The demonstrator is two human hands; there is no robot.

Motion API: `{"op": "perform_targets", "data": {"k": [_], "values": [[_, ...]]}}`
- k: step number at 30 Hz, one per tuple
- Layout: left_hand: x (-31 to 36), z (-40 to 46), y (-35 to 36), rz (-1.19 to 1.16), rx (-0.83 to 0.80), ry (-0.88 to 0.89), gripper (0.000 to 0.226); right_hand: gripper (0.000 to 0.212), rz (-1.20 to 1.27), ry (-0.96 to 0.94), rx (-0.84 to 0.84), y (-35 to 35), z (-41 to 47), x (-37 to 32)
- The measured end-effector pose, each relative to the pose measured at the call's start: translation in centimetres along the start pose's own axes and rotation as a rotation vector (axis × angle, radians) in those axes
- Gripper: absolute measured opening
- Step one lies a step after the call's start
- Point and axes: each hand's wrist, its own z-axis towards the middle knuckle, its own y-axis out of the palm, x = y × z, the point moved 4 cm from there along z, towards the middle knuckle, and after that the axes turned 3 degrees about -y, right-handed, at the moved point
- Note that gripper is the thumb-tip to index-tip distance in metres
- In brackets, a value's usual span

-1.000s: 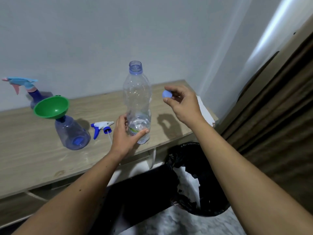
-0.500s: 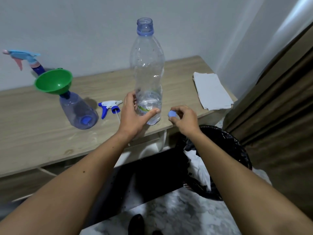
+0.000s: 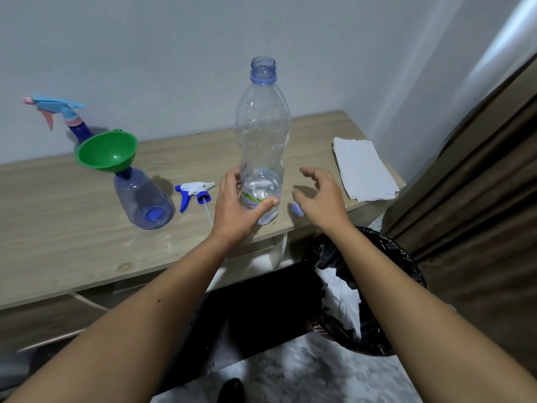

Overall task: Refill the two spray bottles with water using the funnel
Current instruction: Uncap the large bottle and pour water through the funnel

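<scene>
At the tabletop (image 3: 72,242) edge, right hand (image 3: 322,196) fingers, now spread empty, have dropped the cap (image 3: 297,210), while the left hand (image 3: 235,210) grips the uncapped water bottle (image 3: 261,141), ready to pour into the funnel (image 3: 106,151) on the spray bottle (image 3: 142,202).

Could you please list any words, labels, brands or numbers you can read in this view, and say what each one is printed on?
Nothing reads in full.
"Lo": the only letters I can make out on the water bottle label, largely covered by the left hand; the brand cannot be told.
Red and white print on something beside the trash bin: too small and blurred to read.
</scene>
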Motion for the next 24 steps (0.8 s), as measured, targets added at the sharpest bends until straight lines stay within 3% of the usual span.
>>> {"op": "perform_targets", "data": {"k": [4, 9, 15, 19, 24], "values": [[0.3, -0.2, -0.1, -0.005, -0.005, -0.008, 0.100, 0.075, 0.339, -0.135, -0.045, -0.3, 0.4, -6.1], [0.5, -0.2, -0.2, -0.007, -0.019, -0.017, 0.089, 0.104, 0.398, -0.170, -0.075, 1.4, 0.8, -9.7], [-0.4, -1.8, -2.3, 0.035, -0.036, -0.036, 0.117, 0.089, 0.353, -0.149, 0.015, 2.7, 0.9, -10.3], [-1.3, -3.6, -6.7, 0.062, 0.166, 0.020, 0.090, 0.086, 0.359, -0.157, 0.034, 3.1, 0.8, -10.6], [-3.9, -6.2, -14.0, 0.093, 0.432, -0.072, 0.060, 0.082, 0.393, -0.160, 0.054, 4.0, 1.0, -11.0]]}}
